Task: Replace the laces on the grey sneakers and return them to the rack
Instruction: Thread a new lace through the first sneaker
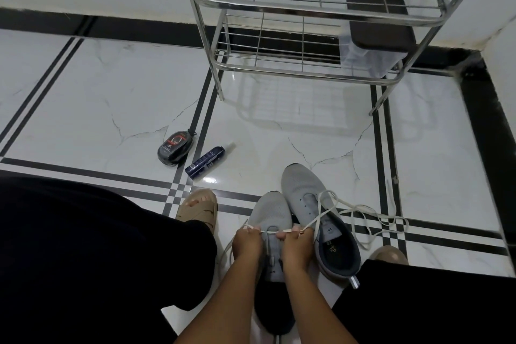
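Two grey sneakers stand side by side on the tiled floor between the person's knees: the left sneaker, under both hands, and the right sneaker, just beside it, toe farther forward. One white lace is visible, threaded across the left sneaker's lowest eyelets, its loose length trailing over the right sneaker and onto the floor. The left hand pinches one run of the lace with curled fingers; the right hand pinches the other run likewise, pulling it taut. One chrome wire rack stands ahead, against the wall, with two tiers in view; the lower tier holds one clear container with a dark lid, contents not discernible. Two items lie on the floor to the left: one dark oval polish sponge and one dark blue spray bottle; their labels are illegible.
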`<state>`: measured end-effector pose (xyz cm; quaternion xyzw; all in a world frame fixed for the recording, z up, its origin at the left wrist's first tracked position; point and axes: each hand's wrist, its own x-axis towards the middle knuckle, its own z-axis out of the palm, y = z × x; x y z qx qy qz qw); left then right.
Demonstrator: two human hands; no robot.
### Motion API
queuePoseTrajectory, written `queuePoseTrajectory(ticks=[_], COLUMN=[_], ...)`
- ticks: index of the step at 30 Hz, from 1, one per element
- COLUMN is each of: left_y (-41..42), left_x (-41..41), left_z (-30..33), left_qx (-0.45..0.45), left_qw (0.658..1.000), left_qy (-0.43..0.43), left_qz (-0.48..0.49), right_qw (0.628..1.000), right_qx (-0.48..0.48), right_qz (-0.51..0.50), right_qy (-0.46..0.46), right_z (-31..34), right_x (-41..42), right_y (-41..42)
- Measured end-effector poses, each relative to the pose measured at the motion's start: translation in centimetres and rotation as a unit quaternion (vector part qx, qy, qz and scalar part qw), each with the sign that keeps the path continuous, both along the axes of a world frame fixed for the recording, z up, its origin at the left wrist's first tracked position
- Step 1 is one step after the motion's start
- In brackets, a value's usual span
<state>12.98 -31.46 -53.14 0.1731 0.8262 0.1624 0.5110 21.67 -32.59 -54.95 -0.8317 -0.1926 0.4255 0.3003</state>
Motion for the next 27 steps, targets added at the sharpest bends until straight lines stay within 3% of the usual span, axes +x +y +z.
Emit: queuePoseTrajectory(ticks=[7, 18, 22, 24, 27], left_y=[-1.8, -2.5, -1.5, -0.8, 0.0], left_x=[0.5, 0.5, 0.1, -0.4, -1.0], left_z=[0.6, 0.1, 0.3, 0.1, 0.3], left_qx=[0.035, 0.047, 0.016, -0.01, -0.029], left_qw=[0.996, 0.996, 0.998, 0.994, 0.962], left_qy=[0.07, 0.052, 0.033, -0.03, -0.153], left_qz=[-0.037, -0.05, 0.045, 0.104, 0.226], right_qw=[0.995, 0.997, 0.995, 0.994, 0.993], right_qx=[0.014, 0.007, -0.005, -0.016, -0.034], right_qz=[0.1, 0.07, 0.102, 0.111, 0.114], right_qy=[0.017, 0.007, 0.016, 0.019, 0.024], right_z=[0.8, 1.3, 1.7, 1.5, 1.6], right_x=[1.1, 0.8, 1.3, 1.6, 1.7], right_y=[-0.5, -0.6, -0.4, -0.3, -0.1])
